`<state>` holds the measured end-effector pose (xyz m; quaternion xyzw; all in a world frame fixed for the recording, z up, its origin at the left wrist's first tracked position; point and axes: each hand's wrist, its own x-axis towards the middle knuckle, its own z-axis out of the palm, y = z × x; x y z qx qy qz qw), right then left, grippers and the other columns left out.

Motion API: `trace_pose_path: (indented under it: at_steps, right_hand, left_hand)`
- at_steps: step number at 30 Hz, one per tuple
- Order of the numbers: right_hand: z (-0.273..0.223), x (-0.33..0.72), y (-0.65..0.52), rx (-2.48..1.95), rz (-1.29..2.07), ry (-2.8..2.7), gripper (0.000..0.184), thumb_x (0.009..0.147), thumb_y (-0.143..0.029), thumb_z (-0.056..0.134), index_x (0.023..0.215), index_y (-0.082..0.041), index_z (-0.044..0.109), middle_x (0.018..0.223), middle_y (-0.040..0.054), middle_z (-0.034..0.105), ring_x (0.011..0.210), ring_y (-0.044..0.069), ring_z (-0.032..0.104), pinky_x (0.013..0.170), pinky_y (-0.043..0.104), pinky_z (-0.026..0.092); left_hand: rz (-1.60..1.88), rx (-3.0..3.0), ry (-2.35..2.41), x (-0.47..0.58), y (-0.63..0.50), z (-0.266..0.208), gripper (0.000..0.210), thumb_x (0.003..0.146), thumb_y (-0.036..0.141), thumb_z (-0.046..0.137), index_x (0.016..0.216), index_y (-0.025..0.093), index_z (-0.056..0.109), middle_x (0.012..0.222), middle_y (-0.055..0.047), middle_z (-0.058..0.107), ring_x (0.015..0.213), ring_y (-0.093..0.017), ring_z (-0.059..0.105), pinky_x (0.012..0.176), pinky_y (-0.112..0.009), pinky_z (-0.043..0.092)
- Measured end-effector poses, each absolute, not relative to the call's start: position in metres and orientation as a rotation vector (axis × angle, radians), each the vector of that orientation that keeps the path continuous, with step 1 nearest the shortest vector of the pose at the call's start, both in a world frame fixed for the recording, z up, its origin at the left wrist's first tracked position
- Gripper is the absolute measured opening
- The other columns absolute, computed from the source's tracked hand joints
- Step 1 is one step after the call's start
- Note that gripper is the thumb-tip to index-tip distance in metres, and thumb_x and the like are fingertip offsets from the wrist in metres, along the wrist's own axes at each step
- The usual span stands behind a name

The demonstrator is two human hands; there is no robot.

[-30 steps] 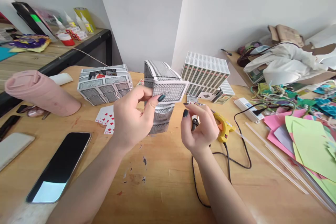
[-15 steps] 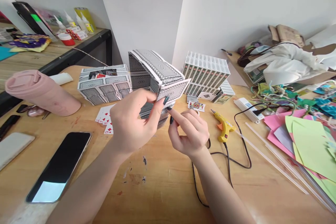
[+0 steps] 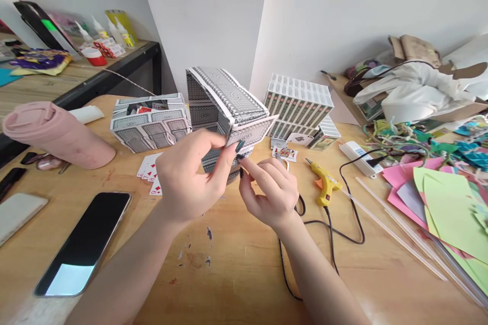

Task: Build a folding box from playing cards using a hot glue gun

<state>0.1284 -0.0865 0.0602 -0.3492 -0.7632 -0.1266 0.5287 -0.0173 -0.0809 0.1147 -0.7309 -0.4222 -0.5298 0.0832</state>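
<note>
A box-like structure built of grey-backed playing cards (image 3: 232, 94) is raised at the centre, one side open to a hollow inside. My left hand (image 3: 190, 177) is closed on its near corner, thumb pressed against a card that juts out to the right. Close beside that thumb is my right hand (image 3: 269, 190), its fingers curled and the index fingertip at the card's lower edge. Whether it pinches anything small is hidden. Behind to the left stands a second card-built box (image 3: 150, 129) with loose cards inside. Several face-up diamond cards (image 3: 155, 189) lie by my left wrist.
A yellow glue gun (image 3: 324, 183) with a black cord lies right of my hands, near a white power strip (image 3: 360, 158). Stacked card packs (image 3: 299, 104) stand behind. A phone (image 3: 84, 244) and pink tumbler (image 3: 57, 134) are left; coloured paper (image 3: 446, 208) is right.
My right hand has shifted slightly left and stays close to the card corner. The left hand keeps its grip on the structure. The whole view has moved a little.
</note>
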Motion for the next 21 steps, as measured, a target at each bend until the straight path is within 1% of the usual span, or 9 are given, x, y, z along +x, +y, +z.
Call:
trace_pose_path:
  at_steps: [6,13,17,21]
  right_hand:
    - [0.0611,0.1283,-0.0852,-0.787,-0.325,-1.782,0.035,0.075,-0.001,0.061,0.107,-0.015,0.061,0.059,0.0006,0.057,0.056,0.014,0.05,0.049,0.026,0.045]
    - [0.0571,0.1297,-0.0852,-0.773,-0.322,-1.789,0.035,0.075,-0.002,0.061,0.107,-0.016,0.062,0.057,-0.0008,0.056,0.055,0.013,0.05,0.048,0.027,0.044]
    - [0.0572,0.1316,-0.0841,-0.767,-0.282,-1.798,0.035,0.075,-0.003,0.061,0.108,-0.016,0.062,0.058,-0.0012,0.056,0.055,0.013,0.05,0.048,0.026,0.043]
    - [0.0624,0.1367,-0.0835,-0.767,-0.204,-1.759,0.036,0.075,-0.001,0.058,0.105,-0.019,0.064,0.058,-0.0021,0.055,0.052,0.011,0.048,0.047,0.026,0.042]
  left_hand:
    - [-1.601,-2.183,-1.315,-0.0177,-0.0811,0.1141,0.01,0.08,0.016,0.061,0.072,0.023,0.058,0.065,0.003,0.063,0.06,-0.013,0.059,0.059,-0.026,0.044]
    - [-1.651,-2.171,-1.398,-0.0206,-0.0797,0.1124,0.009,0.08,0.019,0.062,0.073,0.024,0.059,0.066,0.004,0.064,0.061,-0.013,0.058,0.06,-0.027,0.044]
    - [-1.729,-2.151,-1.436,-0.0224,-0.077,0.1093,0.007,0.08,0.02,0.063,0.076,0.025,0.06,0.07,0.005,0.065,0.064,-0.013,0.058,0.063,-0.027,0.045]
    - [-1.882,-2.13,-1.55,-0.0217,-0.0721,0.1065,0.005,0.079,0.022,0.064,0.075,0.024,0.062,0.07,0.005,0.065,0.065,-0.012,0.059,0.064,-0.026,0.046]
